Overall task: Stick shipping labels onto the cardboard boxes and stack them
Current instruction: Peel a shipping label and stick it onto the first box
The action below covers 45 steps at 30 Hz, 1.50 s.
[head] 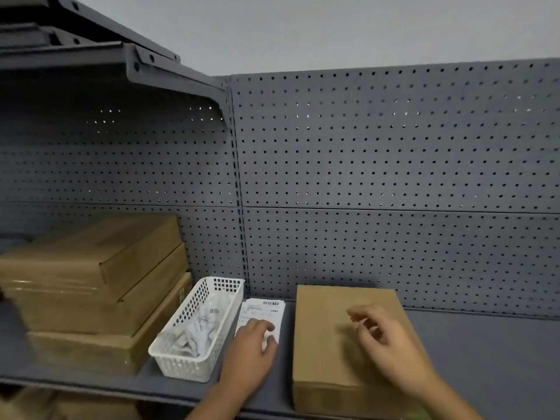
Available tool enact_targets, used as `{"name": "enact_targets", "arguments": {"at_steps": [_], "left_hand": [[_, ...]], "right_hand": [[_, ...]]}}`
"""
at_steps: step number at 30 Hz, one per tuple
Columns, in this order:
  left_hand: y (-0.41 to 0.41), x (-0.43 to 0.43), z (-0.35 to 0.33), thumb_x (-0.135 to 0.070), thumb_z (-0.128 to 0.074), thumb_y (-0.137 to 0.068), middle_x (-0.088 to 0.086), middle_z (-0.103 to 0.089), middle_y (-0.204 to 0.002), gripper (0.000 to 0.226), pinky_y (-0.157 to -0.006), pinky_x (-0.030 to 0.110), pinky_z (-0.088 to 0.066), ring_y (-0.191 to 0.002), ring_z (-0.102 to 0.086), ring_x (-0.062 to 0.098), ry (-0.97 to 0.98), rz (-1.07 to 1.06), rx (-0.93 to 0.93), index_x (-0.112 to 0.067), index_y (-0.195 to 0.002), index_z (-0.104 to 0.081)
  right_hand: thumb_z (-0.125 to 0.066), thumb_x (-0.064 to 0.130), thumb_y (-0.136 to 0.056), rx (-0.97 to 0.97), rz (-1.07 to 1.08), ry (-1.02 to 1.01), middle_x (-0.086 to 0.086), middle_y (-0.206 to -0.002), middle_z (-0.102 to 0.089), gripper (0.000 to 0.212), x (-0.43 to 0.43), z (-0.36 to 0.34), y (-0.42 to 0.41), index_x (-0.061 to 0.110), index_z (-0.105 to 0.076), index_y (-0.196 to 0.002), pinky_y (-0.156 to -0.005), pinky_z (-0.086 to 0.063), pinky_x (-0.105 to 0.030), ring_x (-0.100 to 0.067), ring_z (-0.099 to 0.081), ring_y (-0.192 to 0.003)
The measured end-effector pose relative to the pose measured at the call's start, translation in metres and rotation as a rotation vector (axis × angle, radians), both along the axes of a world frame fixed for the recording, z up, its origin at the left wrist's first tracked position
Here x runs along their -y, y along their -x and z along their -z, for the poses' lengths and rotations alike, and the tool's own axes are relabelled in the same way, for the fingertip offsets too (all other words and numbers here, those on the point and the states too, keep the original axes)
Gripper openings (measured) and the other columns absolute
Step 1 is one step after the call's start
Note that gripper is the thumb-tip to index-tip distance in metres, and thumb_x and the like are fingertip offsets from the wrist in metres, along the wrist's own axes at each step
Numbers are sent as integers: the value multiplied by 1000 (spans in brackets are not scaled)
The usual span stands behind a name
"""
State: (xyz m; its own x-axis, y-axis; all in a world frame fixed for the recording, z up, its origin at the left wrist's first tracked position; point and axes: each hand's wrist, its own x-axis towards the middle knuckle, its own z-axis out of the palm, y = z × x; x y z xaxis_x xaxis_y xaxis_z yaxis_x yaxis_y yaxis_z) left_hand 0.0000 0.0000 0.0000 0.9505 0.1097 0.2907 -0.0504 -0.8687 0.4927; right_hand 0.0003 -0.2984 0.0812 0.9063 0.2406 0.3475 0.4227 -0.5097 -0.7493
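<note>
One shipping label sheet [262,312] lies flat on the shelf [485,353], directly under the left hand [253,350], long axis running away from the person. Left fingertips press on it, not yet pinching. Unlabelled cardboard box [336,344] sits just right of it, beneath the right hand [383,338], which hovers open, fingers loosely curled. Left hand is nearer the label.
</note>
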Motion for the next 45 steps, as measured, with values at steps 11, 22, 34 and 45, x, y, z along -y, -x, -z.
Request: {"name": "enact_targets", "arguments": {"at_steps": [11,22,34,45], "left_hand": [[-14,-7,16,-53,-45,-104,-1,-40,-162,57,-121,33,-30,-151,-31,21,-163,-67,-186,-27,-155,-44],[-11,-15,7,1,-43,-96,4,-54,-153,66,-109,28,-41,-136,-55,21,33,-72,-165,-22,-158,-40],[19,21,-58,-24,-49,-102,-4,-69,-68,41,-61,38,-56,-62,-64,15,287,-179,165,-40,-137,-62],[59,100,-85,-31,-56,-100,-24,-60,-75,54,-60,11,-38,-69,-58,2,247,187,151,-49,-149,-46]], "right_hand": [[-29,86,-85,49,36,390,26,-127,-48,75,-11,28,-12,38,-60,-133,-103,-35,-24,0,-40,-121],[-44,79,-85,31,32,452,31,-124,-42,55,-14,25,-10,44,-60,-124,-103,-37,-28,3,-34,-120],[-55,46,-99,40,39,403,27,-123,-56,29,-15,15,-5,36,-66,-123,-104,-42,-28,0,-47,-117],[-62,24,-99,-139,-184,-413,8,-123,-75,30,-35,-25,34,19,-71,-127,-99,-56,-30,-13,-69,-118]]}}
